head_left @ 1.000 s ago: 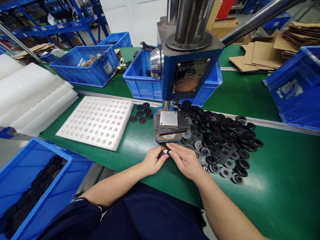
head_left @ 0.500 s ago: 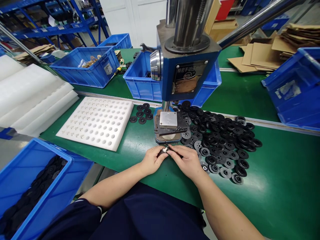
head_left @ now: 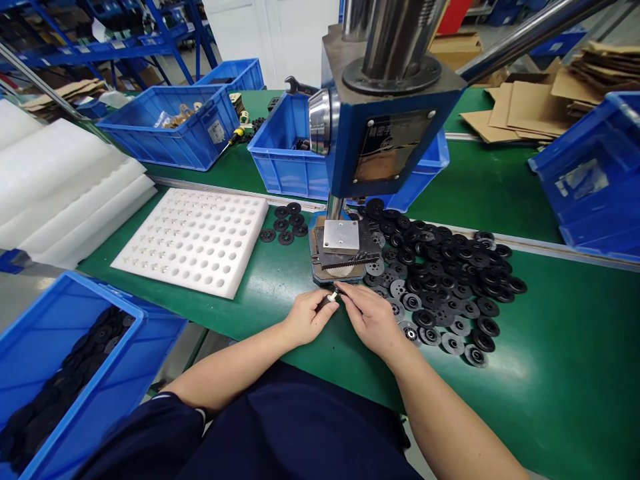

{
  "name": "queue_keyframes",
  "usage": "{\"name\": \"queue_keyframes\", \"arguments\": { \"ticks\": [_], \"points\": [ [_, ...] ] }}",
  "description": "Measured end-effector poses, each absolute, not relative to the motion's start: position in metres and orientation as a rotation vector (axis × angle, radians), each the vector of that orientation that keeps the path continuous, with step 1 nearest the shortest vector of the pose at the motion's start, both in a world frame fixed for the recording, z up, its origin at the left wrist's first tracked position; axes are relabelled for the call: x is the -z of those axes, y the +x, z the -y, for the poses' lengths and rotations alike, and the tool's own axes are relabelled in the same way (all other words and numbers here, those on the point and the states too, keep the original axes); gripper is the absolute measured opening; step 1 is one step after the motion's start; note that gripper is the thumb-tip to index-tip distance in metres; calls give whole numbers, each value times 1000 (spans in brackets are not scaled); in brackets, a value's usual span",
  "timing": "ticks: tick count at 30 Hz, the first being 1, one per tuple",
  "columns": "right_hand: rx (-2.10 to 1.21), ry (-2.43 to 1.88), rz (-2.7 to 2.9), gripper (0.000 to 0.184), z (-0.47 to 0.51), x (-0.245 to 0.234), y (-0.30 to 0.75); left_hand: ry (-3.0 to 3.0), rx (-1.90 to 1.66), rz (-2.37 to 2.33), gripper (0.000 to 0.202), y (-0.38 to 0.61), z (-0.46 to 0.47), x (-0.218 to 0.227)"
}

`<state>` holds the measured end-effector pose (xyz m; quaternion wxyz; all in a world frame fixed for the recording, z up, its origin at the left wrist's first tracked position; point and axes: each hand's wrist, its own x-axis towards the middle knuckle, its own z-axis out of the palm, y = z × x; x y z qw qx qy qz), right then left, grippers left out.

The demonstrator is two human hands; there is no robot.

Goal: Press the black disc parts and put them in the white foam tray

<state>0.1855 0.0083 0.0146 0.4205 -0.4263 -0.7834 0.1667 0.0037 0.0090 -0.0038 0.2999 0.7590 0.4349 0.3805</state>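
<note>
Pinching small pale part (head_left: pixel 332 295) between fingertips of left hand (head_left: pixel 306 318) and right hand (head_left: pixel 374 319), just in front of press base (head_left: pixel 320 275); long axis unclear.

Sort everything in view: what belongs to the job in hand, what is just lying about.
In hand: left hand, right hand, both pinching the small part; press fixture just beyond; black discs by the right hand.
Lying about: cardboard sheets, screwdriver, stacked foam sheets.

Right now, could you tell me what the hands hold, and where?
A small part with a pale tip, pinched between fingertips of the left hand and right hand; which end each grips is unclear.
</note>
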Motion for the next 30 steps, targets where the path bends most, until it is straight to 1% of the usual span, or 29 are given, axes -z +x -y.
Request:
{"name": "queue_keyframes", "arguments": {
  "ticks": [8,14,17,24,30],
  "points": [
    [-494,-1170,1902,31,-6,-14,182,1971,-1012,-1124,25,5,-10,1],
    [-331,-1043,1926,31,-8,-14,183,1972,-1026,-1136,27,5,-10,0],
    [-309,-1048,1945,30,-8,-15,183,1945,-1013,-1147,28,5,-10,-1],
    [-349,-1049,1911,21,-9,-16,182,1993,-981,-1103,29,4,-10,0],
    [-385,-1030,1973,23,-10,-15,184,1959,-948,-1134,32,3,-10,1]
  ]
}}
